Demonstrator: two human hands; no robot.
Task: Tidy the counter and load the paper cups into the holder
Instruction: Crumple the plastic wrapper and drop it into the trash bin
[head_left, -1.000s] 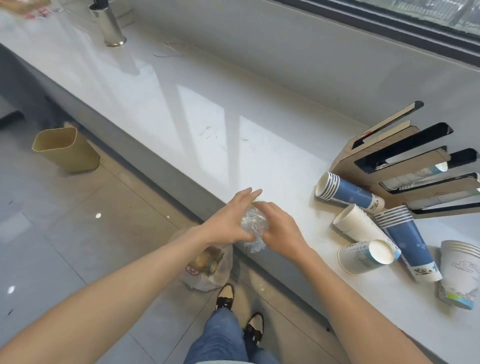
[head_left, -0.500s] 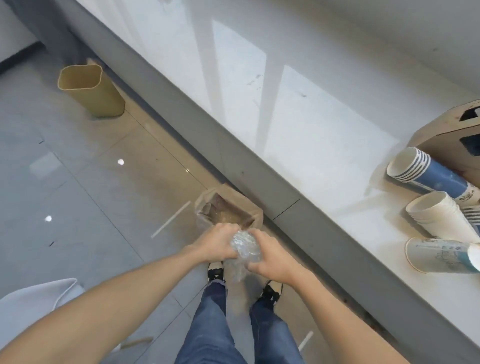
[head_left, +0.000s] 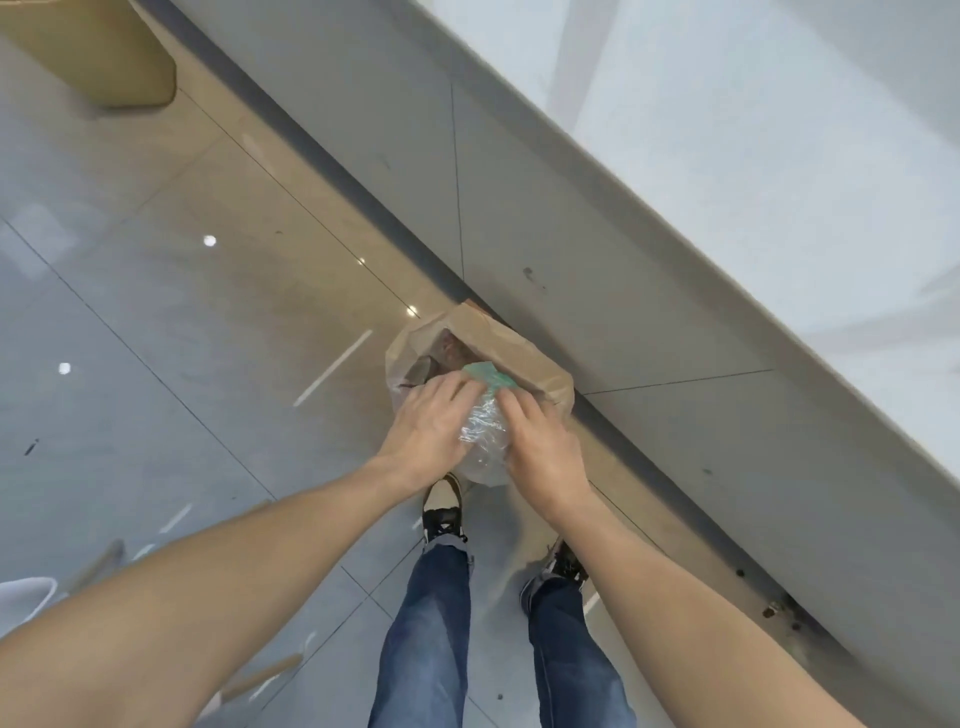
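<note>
I hold a crumpled clear plastic wrapper (head_left: 483, 431) between both hands, with a bit of green (head_left: 488, 376) showing at its top. My left hand (head_left: 428, 426) grips its left side and my right hand (head_left: 540, 441) grips its right side. The wrapper is directly above the open mouth of a brown paper bag (head_left: 519, 358) that stands on the floor against the counter base. The bag holds dark rubbish inside. The paper cups and the cup holder are out of view.
The white counter top (head_left: 779, 130) runs diagonally across the upper right, its grey front panel (head_left: 571, 234) below it. A tan bin (head_left: 104, 52) stands on the tiled floor at top left. My legs and shoes (head_left: 441, 504) are just below the bag.
My view has tilted down from the counter to the floor. Both hands carried the plastic wrapper off the counter edge and down over the paper bag. The cups have left the view.
</note>
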